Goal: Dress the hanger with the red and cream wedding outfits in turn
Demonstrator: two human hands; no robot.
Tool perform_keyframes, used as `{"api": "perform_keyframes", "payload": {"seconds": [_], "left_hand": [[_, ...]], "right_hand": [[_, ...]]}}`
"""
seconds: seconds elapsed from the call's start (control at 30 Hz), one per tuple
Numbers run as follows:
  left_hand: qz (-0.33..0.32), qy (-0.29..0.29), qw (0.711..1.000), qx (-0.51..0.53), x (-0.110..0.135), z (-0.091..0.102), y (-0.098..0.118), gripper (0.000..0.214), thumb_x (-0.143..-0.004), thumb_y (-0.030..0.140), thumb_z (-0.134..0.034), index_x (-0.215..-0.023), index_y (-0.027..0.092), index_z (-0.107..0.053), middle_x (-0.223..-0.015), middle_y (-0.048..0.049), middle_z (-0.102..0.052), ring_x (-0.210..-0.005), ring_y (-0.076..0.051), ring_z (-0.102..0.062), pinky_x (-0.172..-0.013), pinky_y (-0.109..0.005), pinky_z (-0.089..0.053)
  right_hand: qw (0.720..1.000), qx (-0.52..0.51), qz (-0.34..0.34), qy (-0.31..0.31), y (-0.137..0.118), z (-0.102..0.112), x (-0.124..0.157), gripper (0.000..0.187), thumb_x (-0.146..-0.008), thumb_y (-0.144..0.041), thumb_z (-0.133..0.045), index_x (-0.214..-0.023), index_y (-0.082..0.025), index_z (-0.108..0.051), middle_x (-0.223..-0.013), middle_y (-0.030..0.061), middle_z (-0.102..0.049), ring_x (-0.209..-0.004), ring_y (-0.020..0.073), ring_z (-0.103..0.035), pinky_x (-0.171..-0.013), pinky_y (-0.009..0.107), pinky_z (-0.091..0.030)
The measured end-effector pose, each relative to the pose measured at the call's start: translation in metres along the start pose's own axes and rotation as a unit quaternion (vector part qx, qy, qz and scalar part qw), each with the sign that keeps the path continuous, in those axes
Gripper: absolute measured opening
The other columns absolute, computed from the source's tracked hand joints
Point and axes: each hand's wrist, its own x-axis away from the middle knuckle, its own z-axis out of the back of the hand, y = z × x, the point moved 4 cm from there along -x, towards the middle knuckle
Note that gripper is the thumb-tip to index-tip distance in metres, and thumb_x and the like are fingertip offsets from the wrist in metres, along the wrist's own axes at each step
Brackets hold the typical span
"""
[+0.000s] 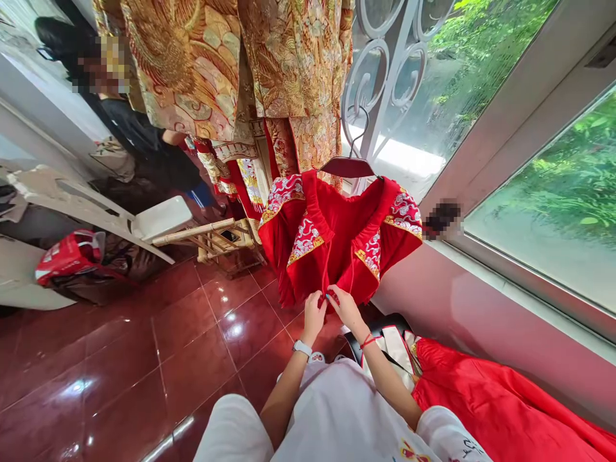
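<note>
A red garment with white-and-gold embroidered trim hangs from a dark red hanger, its gathered neckline gaping at the front. Thin red cords run down from both sides of the neckline towards my fingers. My left hand is pinched closed on the lower end of a cord, just below the garment's front. Close beside it, almost touching, my right hand also pinches with bent fingers at the cords. The exact grip of the fingertips is partly hidden by the fingers.
Gold embroidered garments hang behind. Bright red fabric lies at lower right beside a window. A white folding chair, a bamboo frame and a red bag stand left. Another person is at upper left.
</note>
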Motion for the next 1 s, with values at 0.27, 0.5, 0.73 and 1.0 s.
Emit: {"api": "perform_keyframes", "payload": {"seconds": [0.27,0.5,0.73,1.0], "left_hand": [[-0.033,-0.005,0.998,-0.056,0.016,0.007,0.023,0.012,-0.095,0.023,-0.053,-0.085,0.021,-0.059,-0.086,-0.0047,-0.065,-0.086,-0.022,-0.062,-0.081,-0.036,-0.051],[-0.022,-0.021,0.997,-0.070,0.023,0.011,0.033,0.016,-0.096,0.021,-0.047,-0.089,0.022,-0.062,-0.093,-0.0069,-0.068,-0.091,-0.025,-0.062,-0.087,-0.042,-0.050],[-0.037,0.034,0.999,-0.017,0.016,0.024,0.055,0.023,-0.086,0.020,-0.061,-0.109,0.021,-0.059,-0.110,-0.0098,-0.064,-0.104,-0.026,-0.061,-0.094,-0.042,-0.051],[-0.071,0.062,0.991,-0.092,-0.014,0.029,0.110,0.018,-0.086,0.006,-0.049,-0.089,0.020,-0.060,-0.091,-0.0091,-0.065,-0.090,-0.027,-0.060,-0.084,-0.042,-0.047]], "right_hand": [[0.995,-0.007,0.024,0.101,-0.008,0.015,0.019,0.025,-0.097,-0.026,-0.050,-0.089,-0.022,-0.073,-0.092,0.0069,-0.069,-0.085,0.0205,-0.066,-0.078,0.032,-0.053],[0.976,0.126,0.055,0.169,-0.036,0.065,-0.003,0.025,-0.095,-0.023,-0.054,-0.082,-0.025,-0.075,-0.093,0.0082,-0.062,-0.090,0.0238,-0.055,-0.075,0.035,-0.050],[0.978,0.046,0.150,0.135,-0.069,0.083,-0.010,0.017,-0.095,-0.024,-0.058,-0.085,-0.024,-0.072,-0.111,0.0086,-0.070,-0.105,0.0262,-0.058,-0.094,0.045,-0.049],[0.976,-0.014,0.102,0.191,-0.074,0.074,0.005,0.016,-0.093,-0.029,-0.062,-0.079,-0.024,-0.069,-0.102,0.0070,-0.073,-0.096,0.0253,-0.058,-0.091,0.045,-0.047]]}}
